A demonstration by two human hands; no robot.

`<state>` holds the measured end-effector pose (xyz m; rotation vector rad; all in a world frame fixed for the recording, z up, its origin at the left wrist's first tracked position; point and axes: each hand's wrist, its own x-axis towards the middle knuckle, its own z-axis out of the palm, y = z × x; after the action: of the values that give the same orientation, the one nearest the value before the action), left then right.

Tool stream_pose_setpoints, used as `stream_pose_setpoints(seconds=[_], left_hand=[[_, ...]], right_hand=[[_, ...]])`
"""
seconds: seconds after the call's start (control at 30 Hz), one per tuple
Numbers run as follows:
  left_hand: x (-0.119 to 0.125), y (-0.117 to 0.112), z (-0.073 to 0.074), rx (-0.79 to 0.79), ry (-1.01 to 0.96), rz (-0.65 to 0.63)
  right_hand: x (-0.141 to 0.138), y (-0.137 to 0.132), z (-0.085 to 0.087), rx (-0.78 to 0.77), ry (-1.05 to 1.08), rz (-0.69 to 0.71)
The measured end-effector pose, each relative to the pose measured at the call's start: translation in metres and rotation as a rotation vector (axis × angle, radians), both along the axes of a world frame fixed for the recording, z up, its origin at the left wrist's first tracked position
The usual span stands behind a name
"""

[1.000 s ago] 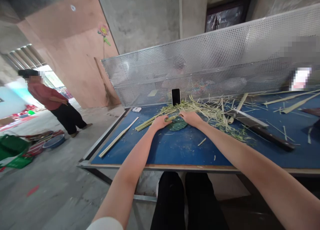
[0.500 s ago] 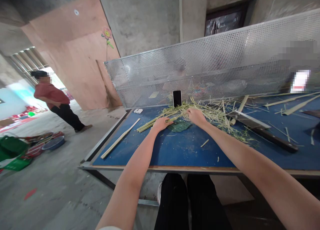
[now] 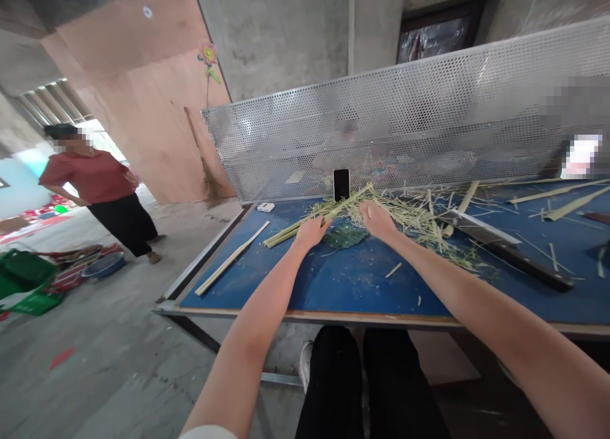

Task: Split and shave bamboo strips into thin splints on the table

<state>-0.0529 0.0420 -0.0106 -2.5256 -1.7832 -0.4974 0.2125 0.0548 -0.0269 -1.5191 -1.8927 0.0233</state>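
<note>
My left hand (image 3: 311,232) is closed around a pale green plant stalk (image 3: 347,203) at the middle of the blue table. The stalk slants up to the right, its far end near the phone. Two more stalks (image 3: 282,234) stick out to the left, lying flat. My right hand (image 3: 379,222) hovers by the shavings with fingers curled; whatever they may pinch is too small to make out. A dark green leaf (image 3: 347,236) lies flat between my hands. Thin green shavings (image 3: 413,215) are heaped behind and right of them.
A large knife (image 3: 517,255) with a dark handle rests at the right. A phone (image 3: 341,185) stands against the perforated metal screen (image 3: 286,134). Split strips (image 3: 232,258) lie at the left, near the table's edge (image 3: 309,314). A person in a red shirt (image 3: 98,178) stands beyond.
The stalk's right end has swung up and away from my right hand, which stays near the shavings. My left hand still grips it. The person at the left has turned.
</note>
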Motion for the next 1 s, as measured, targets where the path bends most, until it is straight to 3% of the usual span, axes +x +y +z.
stream_pose_setpoints(seconds=[0.13,0.23,0.33,0.5,0.77,1.0], left_hand=[[0.006,-0.008,0.007,0.04,-0.052,-0.014],[0.013,-0.015,0.011,0.045,-0.072,-0.02],[0.018,-0.018,0.013,0.046,-0.089,-0.019],[0.018,-0.017,0.012,0.051,-0.115,-0.031],[0.015,-0.013,0.008,0.053,-0.111,-0.042],[0.015,-0.011,0.006,0.045,-0.102,-0.041]], right_hand=[[-0.017,-0.008,0.001,0.096,-0.024,0.13],[-0.021,-0.015,0.001,0.068,-0.007,0.175],[-0.024,-0.019,0.002,0.035,-0.03,0.161],[-0.024,-0.018,0.003,0.108,-0.053,0.117],[-0.019,-0.019,0.003,-0.091,-0.01,0.188],[-0.021,-0.02,0.003,-0.117,0.001,0.233]])
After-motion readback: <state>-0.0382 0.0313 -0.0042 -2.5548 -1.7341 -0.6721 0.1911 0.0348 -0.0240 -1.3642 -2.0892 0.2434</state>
